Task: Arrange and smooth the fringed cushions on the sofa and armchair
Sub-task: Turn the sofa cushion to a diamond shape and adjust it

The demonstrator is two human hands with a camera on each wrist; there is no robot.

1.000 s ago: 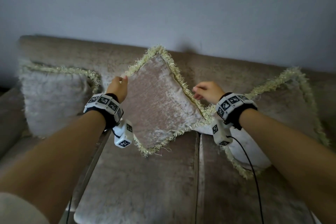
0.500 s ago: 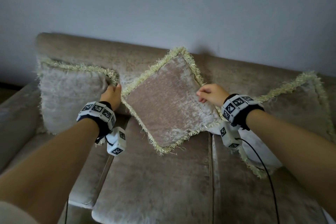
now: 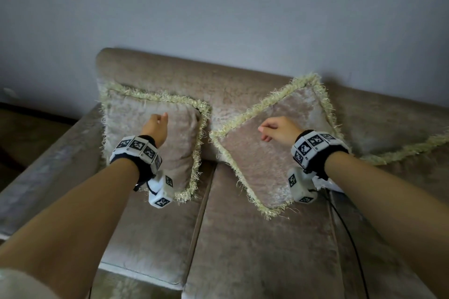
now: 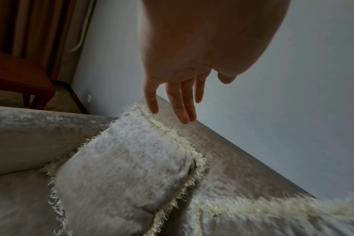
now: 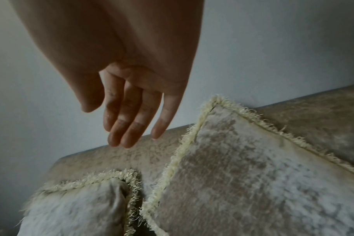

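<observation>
With both the left hand [image 3: 155, 126] and right hand [image 3: 279, 128] loose-fingered and holding nothing, the left cushion [image 3: 136, 126] at the sofa [image 3: 243, 238] arm wants flat, even strokes, while the middle cushion [image 3: 279, 165] beside it sits cornerwise.

Beige sofa [image 3: 255, 245] upholstered in crushed velvet-like cloth, short nap, faint mottled sheen on seat and backrest. Left square beige cushion [image 3: 179, 143] of the same shimmering plush cloth, edged with a shaggy cream yarn fringe; the wrist views show the pile catching light in pale patches. Tilted beige fringed cushion [image 3: 274, 165], same velvet face, rough cream fringe. Grey-white wall [image 3: 243, 12], smooth and matt. Reddish-brown chair [image 4: 16, 75], wooden frame with a smooth, dull finish. Black-and-white patterned wrist bands [image 3: 137, 148], matt hard panels on black cloth.
</observation>
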